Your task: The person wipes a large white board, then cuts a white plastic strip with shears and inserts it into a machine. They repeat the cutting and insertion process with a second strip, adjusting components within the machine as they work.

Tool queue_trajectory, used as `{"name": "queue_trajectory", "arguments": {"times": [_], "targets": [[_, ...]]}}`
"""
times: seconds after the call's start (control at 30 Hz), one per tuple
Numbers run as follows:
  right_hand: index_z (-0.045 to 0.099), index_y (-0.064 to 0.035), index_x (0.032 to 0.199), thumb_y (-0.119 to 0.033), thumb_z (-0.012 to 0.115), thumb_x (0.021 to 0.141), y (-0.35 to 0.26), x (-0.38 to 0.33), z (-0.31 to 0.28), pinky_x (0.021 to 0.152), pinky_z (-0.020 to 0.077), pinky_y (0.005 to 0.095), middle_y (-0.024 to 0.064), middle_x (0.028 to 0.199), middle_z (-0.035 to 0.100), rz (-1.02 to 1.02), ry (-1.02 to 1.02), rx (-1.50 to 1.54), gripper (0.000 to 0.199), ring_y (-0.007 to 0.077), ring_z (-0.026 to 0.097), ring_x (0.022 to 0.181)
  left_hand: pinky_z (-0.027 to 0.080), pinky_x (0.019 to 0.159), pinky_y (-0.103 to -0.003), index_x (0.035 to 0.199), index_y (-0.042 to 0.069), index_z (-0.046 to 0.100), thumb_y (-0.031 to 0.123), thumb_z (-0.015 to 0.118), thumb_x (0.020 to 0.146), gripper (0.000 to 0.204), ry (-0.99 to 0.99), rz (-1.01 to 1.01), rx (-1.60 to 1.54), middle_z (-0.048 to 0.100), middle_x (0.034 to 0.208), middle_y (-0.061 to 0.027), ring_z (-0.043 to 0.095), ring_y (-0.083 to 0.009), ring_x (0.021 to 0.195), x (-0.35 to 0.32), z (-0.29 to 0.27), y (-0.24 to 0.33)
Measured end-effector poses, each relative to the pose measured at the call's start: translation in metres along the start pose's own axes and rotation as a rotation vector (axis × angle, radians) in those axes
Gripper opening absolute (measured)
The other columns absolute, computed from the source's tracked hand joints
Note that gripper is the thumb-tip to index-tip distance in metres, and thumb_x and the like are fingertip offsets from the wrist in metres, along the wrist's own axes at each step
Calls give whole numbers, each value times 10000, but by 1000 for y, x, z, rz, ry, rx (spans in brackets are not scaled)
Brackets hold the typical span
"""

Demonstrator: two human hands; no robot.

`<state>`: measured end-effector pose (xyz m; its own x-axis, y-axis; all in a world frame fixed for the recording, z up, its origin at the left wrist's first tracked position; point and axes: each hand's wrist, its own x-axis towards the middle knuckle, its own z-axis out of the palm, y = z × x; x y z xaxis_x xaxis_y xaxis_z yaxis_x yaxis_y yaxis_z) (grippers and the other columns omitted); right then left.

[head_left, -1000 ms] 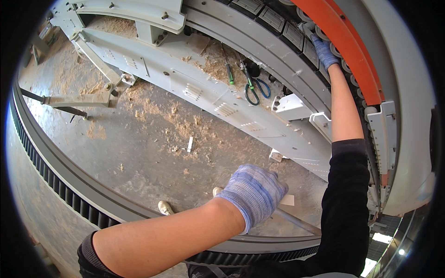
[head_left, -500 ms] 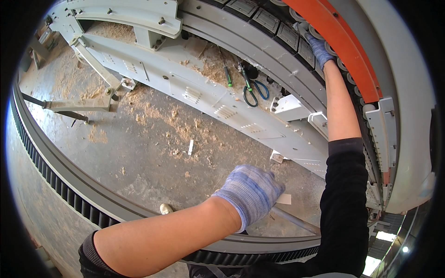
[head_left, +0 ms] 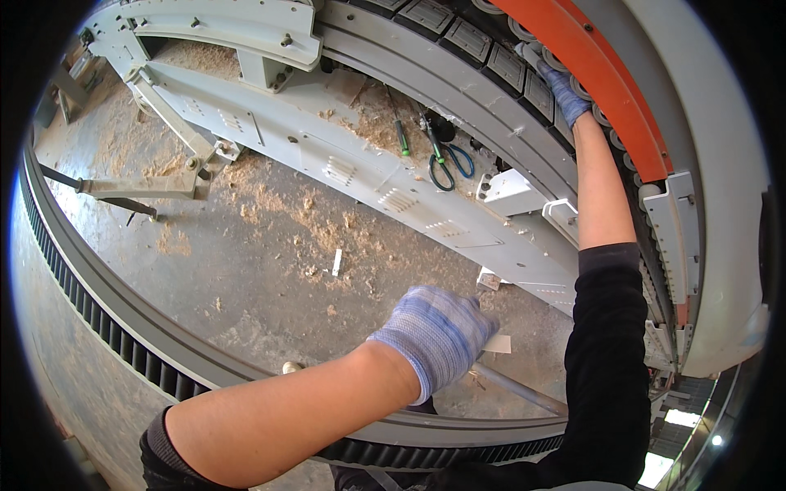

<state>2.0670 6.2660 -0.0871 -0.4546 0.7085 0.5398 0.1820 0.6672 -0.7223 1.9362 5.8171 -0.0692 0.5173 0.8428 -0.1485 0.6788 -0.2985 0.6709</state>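
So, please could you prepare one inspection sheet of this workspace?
Surface: pale grey metal ledge, strewn with brown shavings.
Things: black and grey rectangular pads; round grey rollers; curved orange metal guard.
Clutter: slim green-handled tool, scissors-like tool with blue and dark loops, on ledge.
Hands: blue-striped, knit-gloved right hand at pads and rollers, contact unclear; matching gloved left hand curled above grey floor, contents unclear.
Cables: nothing seen.
Surroundings: shavings scattered across the floor.

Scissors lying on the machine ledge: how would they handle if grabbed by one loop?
Probably the scissors would swing open or shut, since the two loops stand spread apart. They seem unlikely to roll, given the wide loops lying beside each other. Loose brown debris nearby suggests they could feel a bit gritty.
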Motion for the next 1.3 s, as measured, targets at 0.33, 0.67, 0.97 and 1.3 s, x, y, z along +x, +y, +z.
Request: {"name": "queue_trajectory", "arguments": {"times": [0.33,0.67,0.97,1.3], "targets": [[501,-40,1317,-340,670,861,23,3,-20,1066,353,369,100,1356,502,-82,-25,-364,572,229,437,1264,542,734,-402,1049,117,645,215,634,819,250,-3,4,-2,634,935,-121,661,-286,897,-1,-1,-2],[593,-28,1203,-295,636,899,16,-4,-19,883,487,362,70,1138,639,-273,50,-717,407,224,604,1020,542,749,-401,1062,121,646,229,615,841,248,-4,6,-4,636,945,-118,658,-285,911,-1,-2,-1],[576,-38,1235,-209,708,842,4,-11,-21,970,433,344,79,1210,599,-55,-75,-307,448,200,555,1089,545,746,-410,1062,103,634,229,606,844,254,-27,-15,36,634,970,-131,658,-291,920,-1,-3,-1],[654,-21,1025,-158,626,897,-64,-54,6,820,475,307,59,970,652,-166,-132,-299,190,128,571,917,538,735,-418,1037,98,640,228,600,842,238,28,-6,48,648,953,-127,663,-293,900,-1,-2,-2]]}}
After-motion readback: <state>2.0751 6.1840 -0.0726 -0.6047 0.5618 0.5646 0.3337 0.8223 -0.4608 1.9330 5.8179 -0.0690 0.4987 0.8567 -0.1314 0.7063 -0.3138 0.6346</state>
